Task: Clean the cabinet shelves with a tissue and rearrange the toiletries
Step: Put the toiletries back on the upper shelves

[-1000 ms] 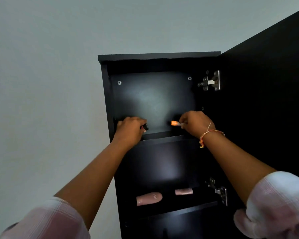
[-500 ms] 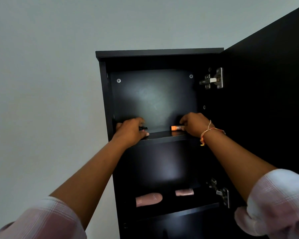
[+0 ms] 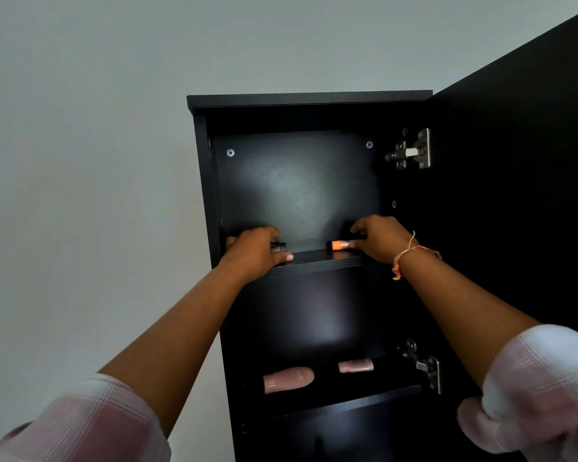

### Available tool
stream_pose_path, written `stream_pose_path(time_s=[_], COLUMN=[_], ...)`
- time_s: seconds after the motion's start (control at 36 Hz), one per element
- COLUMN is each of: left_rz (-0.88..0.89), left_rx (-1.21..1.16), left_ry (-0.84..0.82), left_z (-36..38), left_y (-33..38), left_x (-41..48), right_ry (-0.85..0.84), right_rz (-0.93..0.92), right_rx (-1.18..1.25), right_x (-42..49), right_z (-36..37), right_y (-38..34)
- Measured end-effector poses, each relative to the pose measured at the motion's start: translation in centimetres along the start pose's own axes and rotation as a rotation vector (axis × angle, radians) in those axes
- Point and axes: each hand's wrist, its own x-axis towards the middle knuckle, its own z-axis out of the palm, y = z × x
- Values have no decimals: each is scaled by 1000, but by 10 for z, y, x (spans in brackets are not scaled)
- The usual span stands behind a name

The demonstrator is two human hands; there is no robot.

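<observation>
On the black wooden cabinet's top shelf [image 3: 317, 260], the left hand [image 3: 256, 250] grips a small dark tube [image 3: 279, 245]; the right hand [image 3: 379, 238] holds an orange-capped tube [image 3: 340, 245]; two pink bottles [image 3: 288, 379] lie below.

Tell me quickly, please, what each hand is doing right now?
Left hand: closed on a small dark item at the top shelf.
Right hand: closed on an orange-capped tube at the same shelf.
</observation>
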Motion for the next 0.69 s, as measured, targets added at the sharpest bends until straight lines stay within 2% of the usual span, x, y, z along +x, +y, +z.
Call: stream_pose_path(time_s=[0.44, 0.56, 0.69], left_rz=[8, 51, -13], left_rx=[90, -85, -206], left_ry=[19, 128, 293], left_z=[-2, -3, -10], left_y=[5, 8, 12], left_x=[0, 1, 2], right_ry=[19, 23, 26], right_rz=[-6, -14, -10], right_rx=[40, 38, 50], right_x=[-5, -6, -7], right_z=[1, 1, 1], right_y=[1, -1, -4])
